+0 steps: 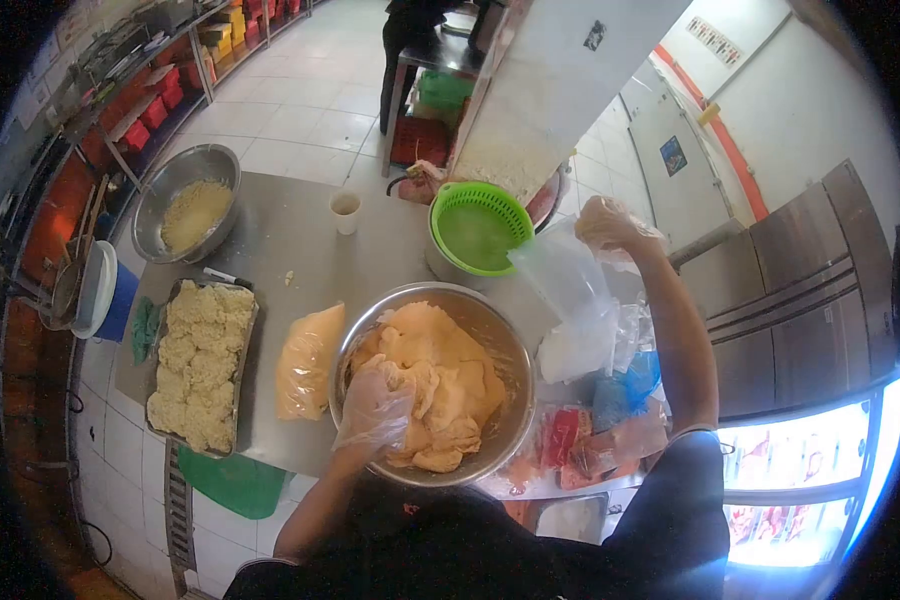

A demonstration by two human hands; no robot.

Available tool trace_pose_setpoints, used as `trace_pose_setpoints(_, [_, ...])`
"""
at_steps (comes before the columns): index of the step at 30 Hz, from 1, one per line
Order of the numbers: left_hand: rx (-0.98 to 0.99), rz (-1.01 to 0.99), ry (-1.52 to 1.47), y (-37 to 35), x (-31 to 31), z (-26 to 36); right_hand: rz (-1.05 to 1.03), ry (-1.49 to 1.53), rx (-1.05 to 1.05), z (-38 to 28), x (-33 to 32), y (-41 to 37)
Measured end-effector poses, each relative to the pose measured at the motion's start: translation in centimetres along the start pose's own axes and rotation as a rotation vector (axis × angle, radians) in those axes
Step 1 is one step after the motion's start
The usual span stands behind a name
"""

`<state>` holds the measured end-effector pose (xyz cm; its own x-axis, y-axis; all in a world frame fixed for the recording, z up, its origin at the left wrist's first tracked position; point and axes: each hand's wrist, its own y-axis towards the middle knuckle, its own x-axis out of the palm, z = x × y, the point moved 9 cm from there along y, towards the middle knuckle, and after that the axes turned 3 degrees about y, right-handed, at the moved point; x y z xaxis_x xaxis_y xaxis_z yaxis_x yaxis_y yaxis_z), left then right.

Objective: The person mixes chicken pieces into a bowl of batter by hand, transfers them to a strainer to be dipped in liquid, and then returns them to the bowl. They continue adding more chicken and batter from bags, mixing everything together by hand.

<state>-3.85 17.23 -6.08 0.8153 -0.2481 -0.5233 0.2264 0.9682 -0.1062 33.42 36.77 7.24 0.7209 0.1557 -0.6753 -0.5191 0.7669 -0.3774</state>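
My left hand (375,408), in a clear plastic glove, is in the large steel bowl (518,400), its fingers closed on pale orange meat (450,370). My right hand (615,225), also gloved, is raised at the right beside the green basket, above a clear plastic bag (575,290); its fingers are curled, and whether they grip the bag's edge is unclear. Left of the bowl lies a filled plastic bag (311,362) of orange content. Farther left is a tray (247,385) heaped with a pale, lumpy mixture.
A green basket (478,228) sits on a pot behind the bowl. A paper cup (345,212), a steel basin (232,200) of crumbs and a marker (228,277) are on the table (280,230). Packets (570,435) lie at right. Another person (395,60) stands at the back.
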Motion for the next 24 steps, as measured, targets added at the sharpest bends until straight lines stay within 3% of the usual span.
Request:
trace_pose_setpoints(4, [-0.068,-0.043,0.055,0.2,0.1,-0.1,-0.058,0.131,0.102,-1.0,5.9,-2.6])
trace_pose_setpoints(6, [-0.157,-0.072,0.054,0.4,0.3,-0.8,0.171,0.501,0.524,-1.5,2.0,-7.1])
trace_pose_setpoints(8, [-0.165,-0.048,0.003,0.6,0.4,-1.8,0.43,0.644,0.686,-4.0,1.3,-11.2])
trace_pose_setpoints(10, [-0.093,0.029,-0.097,0.7,1.1,-3.6,0.45,0.867,0.947,-5.9,2.1,-14.0])
trace_pose_setpoints(13, [-0.149,0.072,-0.006,1.0,-2.4,2.6,0.398,1.209,1.425,-10.3,4.7,-16.8])
trace_pose_setpoints(19, [-0.187,0.064,0.021,5.0,0.8,-3.3,0.487,1.136,1.745,-17.7,8.3,-13.4])
trace_pose_setpoints(22, [-0.173,0.053,0.032,6.6,1.7,-4.8,0.675,1.093,1.782,-21.1,12.4,-11.4])
trace_pose_setpoints(24, [-0.222,0.078,0.055,5.7,-0.2,-1.5,0.902,1.213,1.687,-21.5,9.5,-11.3])
